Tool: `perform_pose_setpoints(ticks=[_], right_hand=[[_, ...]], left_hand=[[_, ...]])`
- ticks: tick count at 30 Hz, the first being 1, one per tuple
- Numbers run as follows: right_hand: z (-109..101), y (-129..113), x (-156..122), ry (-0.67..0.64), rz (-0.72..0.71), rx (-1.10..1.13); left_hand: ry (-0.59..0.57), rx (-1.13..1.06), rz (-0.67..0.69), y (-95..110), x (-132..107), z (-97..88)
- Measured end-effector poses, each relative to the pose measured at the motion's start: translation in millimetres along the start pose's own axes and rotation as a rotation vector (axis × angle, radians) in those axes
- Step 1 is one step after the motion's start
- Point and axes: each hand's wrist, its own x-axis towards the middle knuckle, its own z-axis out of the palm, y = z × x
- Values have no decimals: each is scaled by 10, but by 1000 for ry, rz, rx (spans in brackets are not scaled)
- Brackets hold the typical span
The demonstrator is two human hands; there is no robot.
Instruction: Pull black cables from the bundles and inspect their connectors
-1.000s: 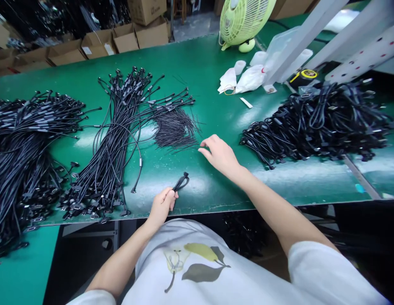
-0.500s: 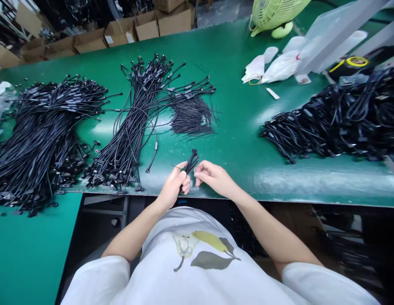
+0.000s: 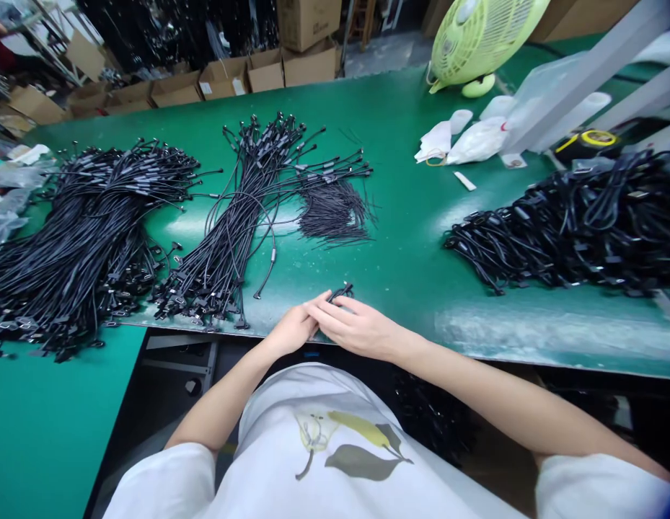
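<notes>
A folded black cable (image 3: 344,290) is held low over the near table edge, its end sticking out past my fingers. My left hand (image 3: 291,329) is closed round its lower part. Over it lies my right hand (image 3: 364,329), fingers bent across the cable and meeting the left fingers; most of the bundle is hidden beneath them. Beyond my hands lies a heap of short thin black ties (image 3: 335,210). To its left spreads a bunch of loose black cables (image 3: 242,205) with connectors at both ends.
A larger cable pile (image 3: 91,216) lies far left, and bundled cables (image 3: 567,223) are heaped at right. On the green table (image 3: 399,238) there are also a green fan (image 3: 478,43), white plastic bags (image 3: 478,140) and a tape measure (image 3: 588,143). Cardboard boxes (image 3: 223,78) line the far side.
My right hand has moved left onto the cable and now covers it. The cable bundle has tipped over to the right. The camera view has shifted slightly.
</notes>
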Motion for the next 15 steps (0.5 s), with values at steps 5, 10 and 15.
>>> perform_pose_setpoints(ticks=[5,10,15], right_hand=[[-113,57,139,-185,-88,35],[-99,-7,291,-227,-187,-15],[-36,2,376,-316,-305,16]], left_hand=[[-148,-220,-142,3,-62,-75],[-150,-338,-192,31,-107,-60],[-70,-322,-210,-19,-133,-4]])
